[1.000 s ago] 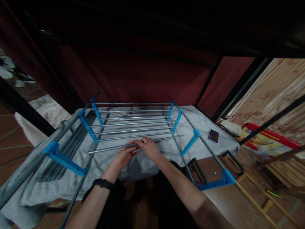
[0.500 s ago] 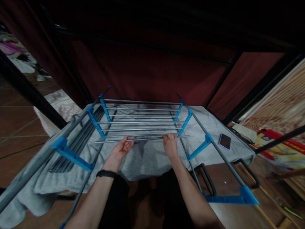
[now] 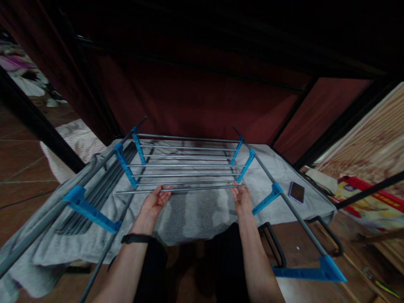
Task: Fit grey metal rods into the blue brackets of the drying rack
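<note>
A rack (image 3: 186,165) with blue brackets (image 3: 125,166) spans a grey cloth (image 3: 195,216). The loose rod (image 3: 202,188) runs crosswise, just on your side of the rungs (image 3: 189,175). Your left hand (image 3: 153,203) grips it inward of 1 end; your right hand (image 3: 242,200) grips it near the other. A phone (image 3: 297,192) rests on the cloth, right.

Dim scene — top nearly black; soft shadows across grey cloth (image 3: 195,219) — edges stretched, slightly blurred.
</note>
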Demonstrator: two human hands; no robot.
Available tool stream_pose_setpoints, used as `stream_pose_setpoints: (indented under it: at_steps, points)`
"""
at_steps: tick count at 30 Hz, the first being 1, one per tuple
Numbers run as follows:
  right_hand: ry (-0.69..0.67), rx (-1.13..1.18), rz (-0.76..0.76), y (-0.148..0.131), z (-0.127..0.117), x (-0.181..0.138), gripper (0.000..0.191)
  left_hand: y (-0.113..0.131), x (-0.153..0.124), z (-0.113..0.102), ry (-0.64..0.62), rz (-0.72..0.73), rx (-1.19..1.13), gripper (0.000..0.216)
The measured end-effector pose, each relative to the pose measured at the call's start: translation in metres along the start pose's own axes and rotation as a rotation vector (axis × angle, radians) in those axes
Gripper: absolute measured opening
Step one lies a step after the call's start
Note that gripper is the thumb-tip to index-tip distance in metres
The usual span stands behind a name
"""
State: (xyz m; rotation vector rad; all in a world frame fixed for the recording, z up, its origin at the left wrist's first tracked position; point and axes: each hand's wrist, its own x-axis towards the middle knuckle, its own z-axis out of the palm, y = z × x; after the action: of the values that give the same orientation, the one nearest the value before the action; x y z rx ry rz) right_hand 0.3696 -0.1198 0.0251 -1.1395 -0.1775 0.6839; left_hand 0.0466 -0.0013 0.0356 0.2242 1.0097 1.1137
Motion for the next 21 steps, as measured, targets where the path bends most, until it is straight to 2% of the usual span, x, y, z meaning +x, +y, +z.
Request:
stream_pose_setpoints:
  at_steps: [2, 5, 9, 12, 15, 21]
  points:
    - [-0.090, 0.155, 0.087, -0.002, -0.003, -0.001, 0.023, 0.000, -0.002, 0.002, -0.030, 0.001, 0.013, 0.011]
    - [-0.089, 0.221, 0.054, -0.003, -0.009, -0.005, 0.013, 0.005, -0.003, 0.003, -0.075, 0.010, 0.024, 0.011]
    - [0.001, 0.188, 0.087, -0.002, -0.023, -0.006, 0.018, 0.017, -0.003, 0.000, -0.048, 0.088, -0.030, 0.015]
    - [0.072, 0.175, 0.198, 0.001, -0.034, -0.002, 0.010, 0.019, -0.006, -0.007, 0.063, 0.176, -0.082, 0.016]
    - [0.103, 0.177, 0.311, 0.006, -0.041, 0.006, 0.016, 0.012, -0.010, -0.013, 0.148, 0.250, -0.115, 0.017]
    - [0.096, 0.114, 0.359, 0.020, -0.044, 0.027, 0.026, 0.006, -0.014, -0.018, 0.154, 0.417, -0.177, 0.013]
